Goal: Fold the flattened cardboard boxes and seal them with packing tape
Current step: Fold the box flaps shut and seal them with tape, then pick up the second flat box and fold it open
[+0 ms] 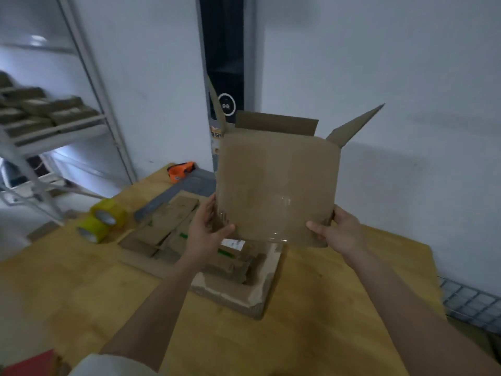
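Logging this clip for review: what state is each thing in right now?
cardboard box: assembled, held off the table, flaps open, clear tape on its near face
left hand: grips box's lower left edge
right hand: grips box's lower right corner
flattened boxes: unfolded, piled on table
tape rolls: resting on table

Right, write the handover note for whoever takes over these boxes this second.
Left hand: grips the lower left corner of the folded cardboard box, thumb on the near face.
Right hand: grips the lower right corner.
The box is held up above the wooden table; clear tape shows across its near face, and the far flaps stand open.
Flattened boxes lie stacked on the table under it.
Two yellow tape rolls and an orange tape dispenser sit to the left.
Done: this box is folded and taped on one side.
Left: put it aside, then fold and tape the stack.
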